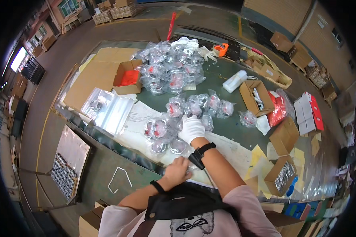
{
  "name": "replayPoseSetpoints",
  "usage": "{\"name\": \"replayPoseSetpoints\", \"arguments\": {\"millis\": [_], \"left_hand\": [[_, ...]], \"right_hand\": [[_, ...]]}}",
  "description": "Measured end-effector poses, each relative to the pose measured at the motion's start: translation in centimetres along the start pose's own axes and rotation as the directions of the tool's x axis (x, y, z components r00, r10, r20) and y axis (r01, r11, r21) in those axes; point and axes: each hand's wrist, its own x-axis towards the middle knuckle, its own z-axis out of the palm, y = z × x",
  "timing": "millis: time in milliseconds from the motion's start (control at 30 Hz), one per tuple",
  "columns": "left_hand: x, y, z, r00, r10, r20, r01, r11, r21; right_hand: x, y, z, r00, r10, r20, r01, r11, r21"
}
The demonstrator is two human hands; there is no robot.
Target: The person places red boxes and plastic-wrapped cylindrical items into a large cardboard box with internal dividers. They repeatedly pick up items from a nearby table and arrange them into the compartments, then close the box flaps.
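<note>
"Where are the bagged metal parts it's working on?"

"On the counter, crowded in front of and beside the gloved right grip. Its fingertips are in among the bags; I can't tell whether they're pinching one or just resting there."

"And the left grip?"

"Bare, fingers loosely curled near the counter's front edge. I can't see anything in it, but its underside is hidden."

"So what worries you?"

"That loose plastic. The bags lie against each other, so pulling one could drag a neighbour along. The front bag sits nearest the edge; a careless forearm might sweep it off."

"And the cable by the wrist device?"

"Could snag if the right arm reaches far. Slick film under a cloth glove may slip, too, and a dropped part could get dented."
</note>
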Motion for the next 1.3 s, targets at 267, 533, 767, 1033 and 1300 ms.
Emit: {"name": "replayPoseSetpoints", "arguments": {"millis": [267, 533, 767, 1033, 1300], "left_hand": [[2.4, -0.6, -3.0, 0.938, -0.335, 0.089, 0.308, 0.924, 0.226], [2.1, -0.9, -3.4, 0.955, 0.065, 0.289, -0.155, 0.941, 0.300], [-0.2, -1.2, -4.8, 0.930, 0.146, 0.337, -0.257, 0.914, 0.314], [0.6, -0.8, -4.7, 0.904, 0.193, 0.381, -0.306, 0.914, 0.265], [0.3, 2.8, -3.6, 0.932, 0.021, 0.361, -0.048, 0.997, 0.068]], "right_hand": [[0.1, -1.4, 1.8, 0.998, -0.035, 0.059, 0.044, 0.987, -0.157], [-1.5, -0.3, 2.9, 0.998, -0.049, 0.036, 0.057, 0.961, -0.270], [-11.3, 4.1, 2.0, 0.978, -0.201, -0.051, 0.199, 0.979, -0.034], [-16.7, 10.7, 11.1, 0.847, 0.436, -0.304, -0.525, 0.601, -0.602], [-16.8, 12.4, 4.0, 0.996, 0.060, -0.060, -0.056, 0.996, 0.069]]}}
